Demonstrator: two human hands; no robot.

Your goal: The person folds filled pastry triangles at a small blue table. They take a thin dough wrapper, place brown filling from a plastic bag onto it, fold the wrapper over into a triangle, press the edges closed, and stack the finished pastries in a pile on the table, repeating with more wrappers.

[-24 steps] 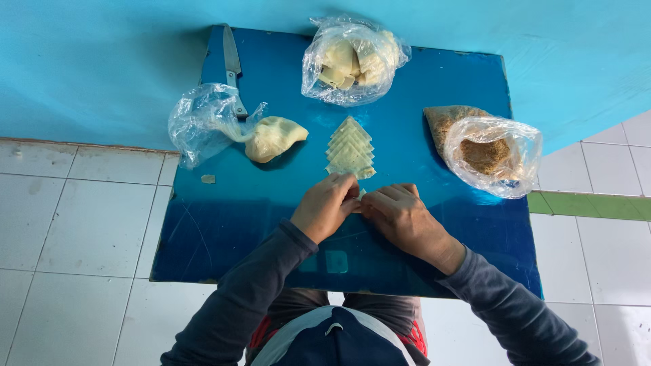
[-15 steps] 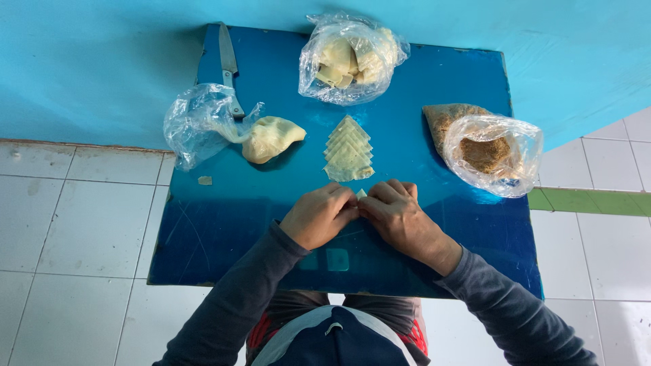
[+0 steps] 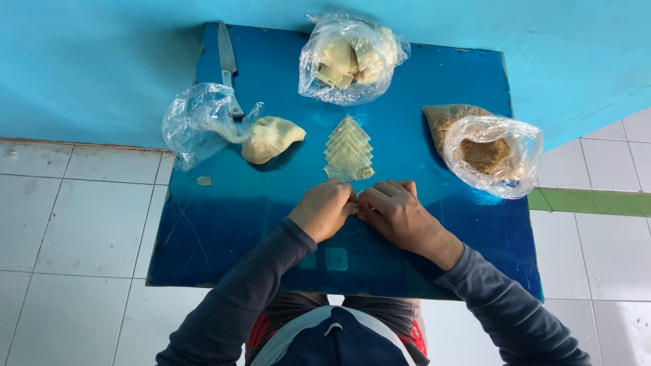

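Both hands meet at the middle of the blue desk [image 3: 224,230], fingertips pressed together. The left hand [image 3: 325,209] and right hand [image 3: 397,213] are curled closed around something small between them; what they pinch is hidden by the fingers (probably a dough piece, judging by what lies close by). Just beyond the fingertips lies a row of folded dough triangles [image 3: 348,150], overlapped like shingles, flat on the desk. These look thin, soft and light, likely to tear or stick if squeezed; lifting by an edge or corner with fingertips seems safest. A dough lump [image 3: 270,137] sits to the left, touching a crumpled empty plastic bag [image 3: 196,122], with a knife [image 3: 228,61] behind it. A bag of dough pieces [image 3: 349,57] stands at the far edge; a bag of brown crumbs [image 3: 491,152] lies at the right.
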